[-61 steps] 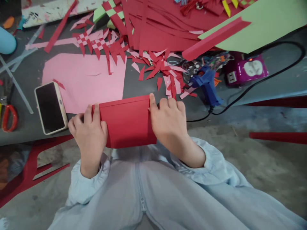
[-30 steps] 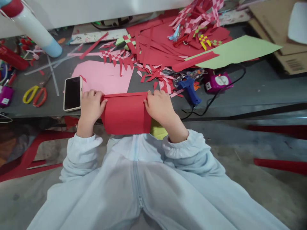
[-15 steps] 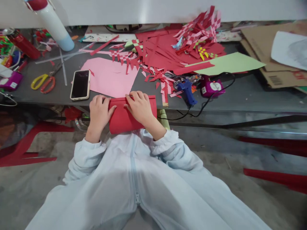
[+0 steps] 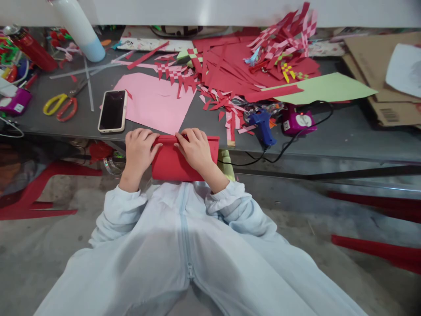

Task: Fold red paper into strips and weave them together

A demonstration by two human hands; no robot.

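A sheet of red paper (image 4: pixel 177 162) lies at the table's front edge and bends down toward my lap. A narrow fold runs along its far edge. My left hand (image 4: pixel 140 147) grips the left end of that fold, fingers over the far side and thumb on the near face. Around the middle of the same fold, my right hand (image 4: pixel 194 148) pinches the paper between thumb and fingers. What lies under the fingertips is hidden. Just beyond the hands is a pink paper sheet (image 4: pixel 154 98), with a phone (image 4: pixel 112 111) overlapping its left side.
Scissors (image 4: pixel 62 105) and a white-blue bottle (image 4: pixel 82 33) are on the left. Red paper and scraps (image 4: pixel 226 66) pile up at the back. A blue glue gun (image 4: pixel 262 125), its cord, a purple box (image 4: pixel 297 120) and cardboard (image 4: pixel 378 61) are to the right.
My hands stay on the fold; the right one shifts slightly along with the paper. The red paper's lower part hangs a little flatter. The view has turned slightly.
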